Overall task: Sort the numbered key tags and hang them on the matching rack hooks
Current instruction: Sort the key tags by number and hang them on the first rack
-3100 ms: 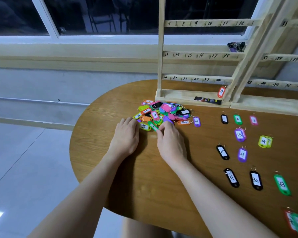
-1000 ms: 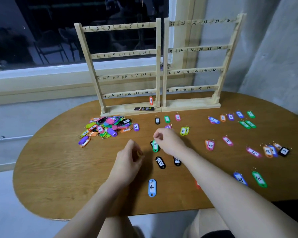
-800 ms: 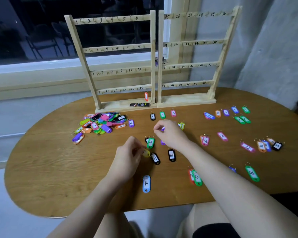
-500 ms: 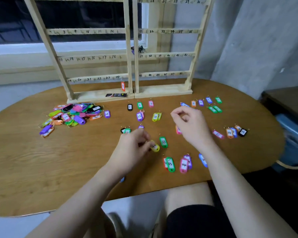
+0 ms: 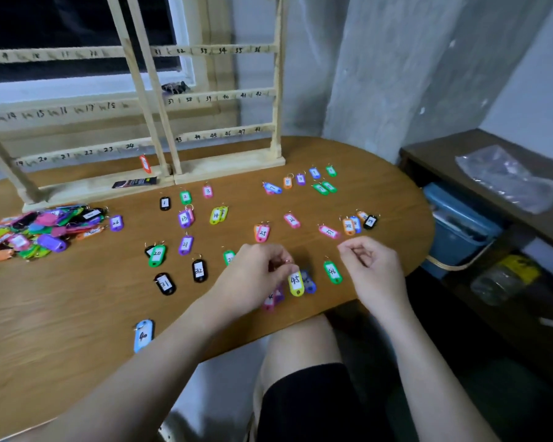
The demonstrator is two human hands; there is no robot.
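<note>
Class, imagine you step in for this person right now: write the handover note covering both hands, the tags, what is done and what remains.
Left hand: pinches the yellow tag 45 by its ring, low over the table.
Right hand: loosely curled, holds nothing.
Unsorted pile lies at the table's left; sorted tags, such as green tag 46, are laid out in rough number order.
Done: part of the sorting.
Left: sort the pile, then hang the tags on the rack; only one orange tag hangs there, its number unreadable.
</note>
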